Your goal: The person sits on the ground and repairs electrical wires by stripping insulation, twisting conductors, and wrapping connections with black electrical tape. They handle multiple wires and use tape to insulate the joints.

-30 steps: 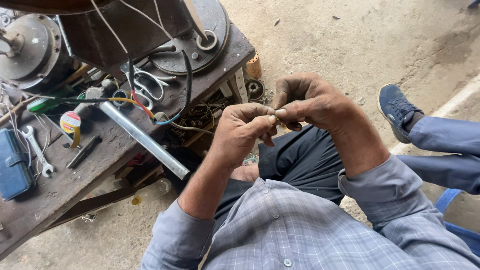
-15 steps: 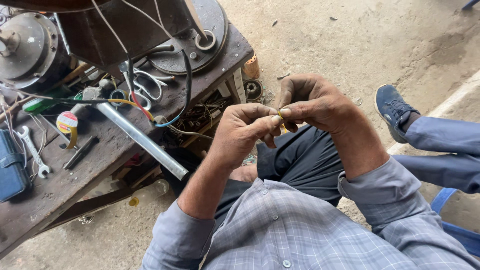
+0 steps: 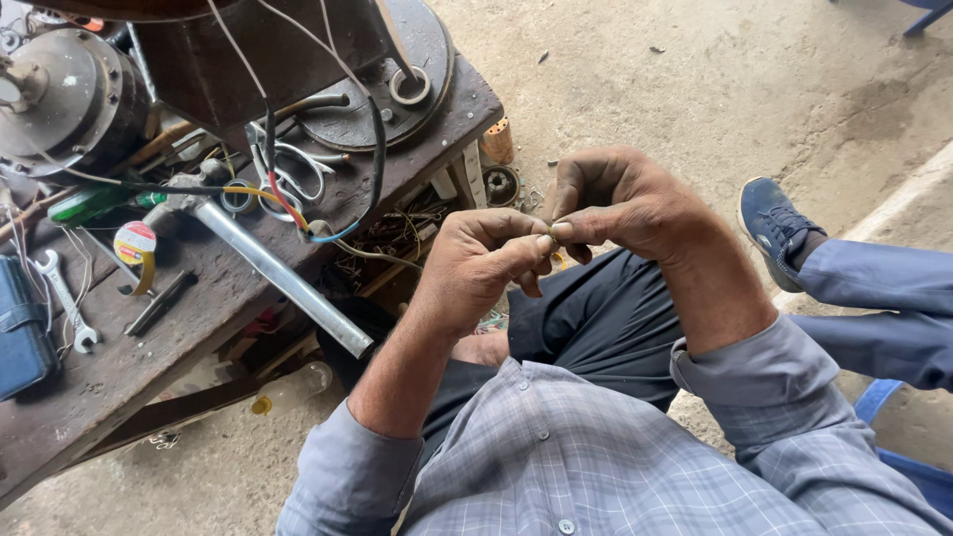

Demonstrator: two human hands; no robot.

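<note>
left hand (image 3: 476, 263): pinches a tiny yellowish piece (image 3: 552, 230), hard to identify.
right hand (image 3: 620, 203): fingertips closed on it too.
tip: keep grip tight, turn slowly.

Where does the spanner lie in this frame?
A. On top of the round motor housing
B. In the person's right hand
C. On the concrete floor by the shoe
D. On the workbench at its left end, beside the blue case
D: the spanner lies flat on the workbench at its left end, next to the blue case; both hands are pinched together over the lap, away from it.
</note>
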